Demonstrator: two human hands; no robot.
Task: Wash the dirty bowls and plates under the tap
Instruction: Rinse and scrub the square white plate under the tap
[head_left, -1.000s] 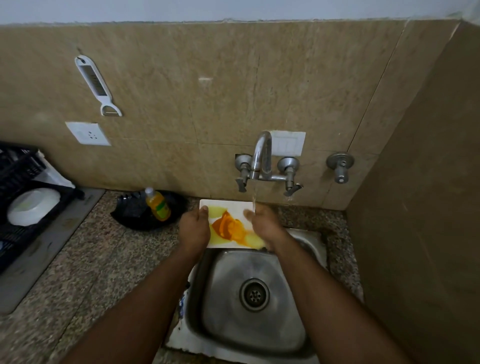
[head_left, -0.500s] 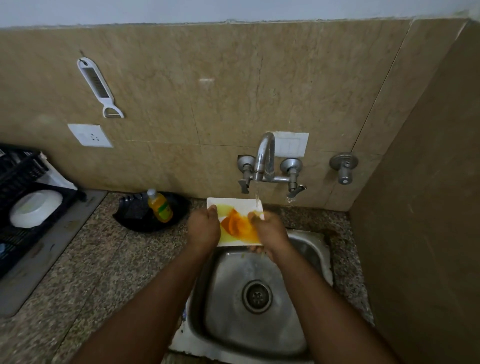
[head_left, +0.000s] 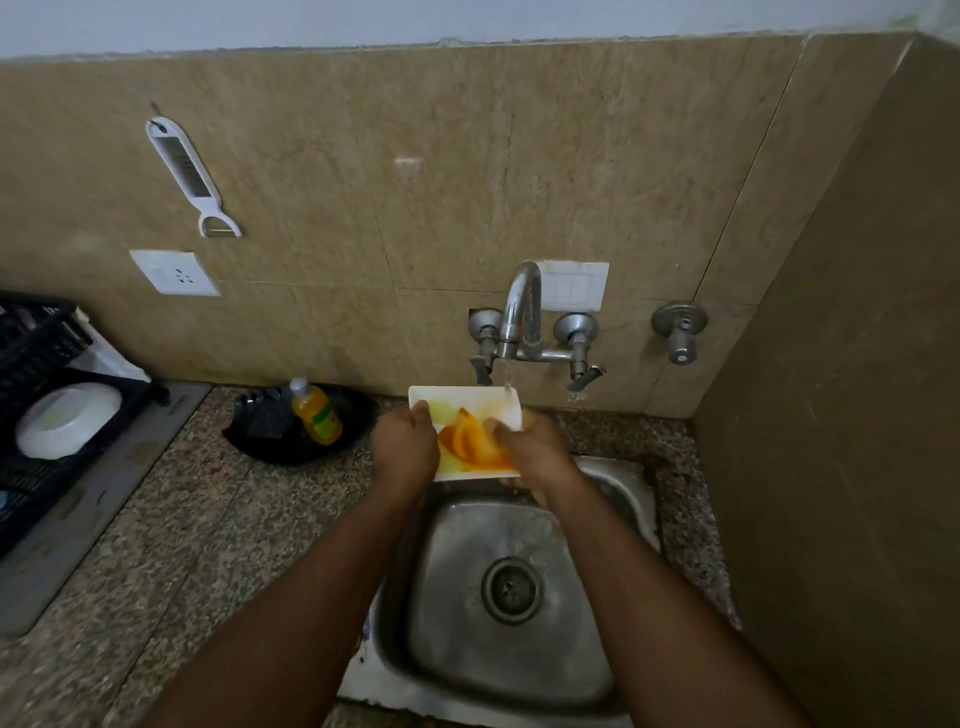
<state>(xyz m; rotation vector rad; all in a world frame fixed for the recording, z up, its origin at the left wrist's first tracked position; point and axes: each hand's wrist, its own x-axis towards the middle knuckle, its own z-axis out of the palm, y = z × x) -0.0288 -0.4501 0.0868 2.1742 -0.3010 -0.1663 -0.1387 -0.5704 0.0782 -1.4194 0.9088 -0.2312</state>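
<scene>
A white rectangular plate (head_left: 470, 410) smeared with orange and yellow residue is held over the back of the steel sink (head_left: 524, 670), under the tap (head_left: 522, 317). A thin stream of water falls on its far right corner. My left hand (head_left: 405, 449) grips the plate's left edge, thumb on top. My right hand (head_left: 532, 449) lies on the plate's right side, fingers over the orange smear, and hides that edge.
A yellow dish-soap bottle (head_left: 315, 411) lies in a black tray (head_left: 270, 441) on the granite counter, left of the sink. A black rack (head_left: 36, 467) at far left holds a white bowl (head_left: 67, 421). A tiled side wall stands close on the right.
The plate and both hands have stayed under the tap; my right hand's fingers have shifted further over the orange smear.
</scene>
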